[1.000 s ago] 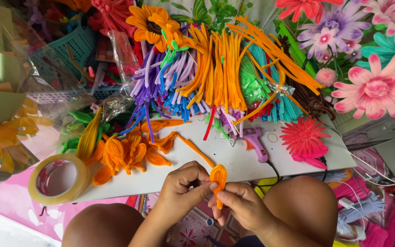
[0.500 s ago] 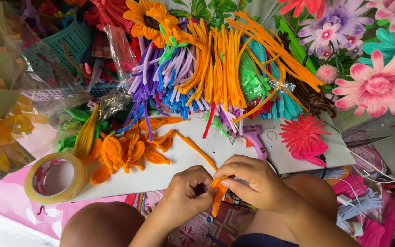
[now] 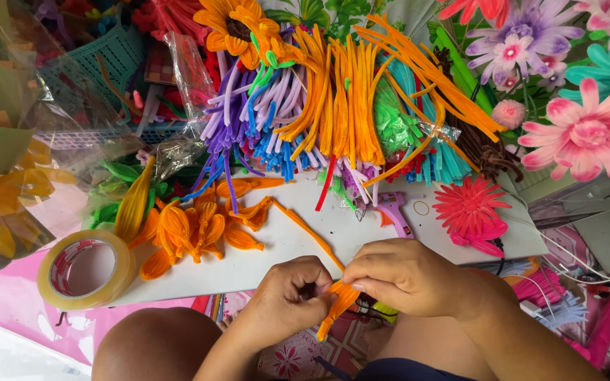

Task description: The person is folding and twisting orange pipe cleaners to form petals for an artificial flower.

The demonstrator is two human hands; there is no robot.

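1. Orange pipe-cleaner piece (image 3: 337, 305): it is sitting between both hands, just below the near edge of the white counter (image 3: 262, 254) and above my knees; its lower end is hanging free and pointing down-left.
2. Right hand (image 3: 407, 275): a second ago it was lying lower and to the right, open enough to show the piece as a looped petal. It is now arching over the top, and its fingers (image 3: 372, 264) are closing on the upper end and hiding it.
3. Left hand (image 3: 287, 300): it is curling tighter than before, its fingers pinching the same piece from the left; I cannot tell how much of the piece is lying inside the fist.
4. Reading of the change: judging from the narrower, folded look, I am squeezing or twisting the loop closed, so the shaping appears to be well advanced.
5. Surroundings, unchanged: the orange petal cluster (image 3: 199, 233) is lying on the counter, the tape roll (image 3: 86, 268) is resting at its left corner, the pink glue gun (image 3: 393, 212) is lying near the bundled pipe cleaners (image 3: 333, 106), and the red paper flower (image 3: 469, 208) is sitting to the right.
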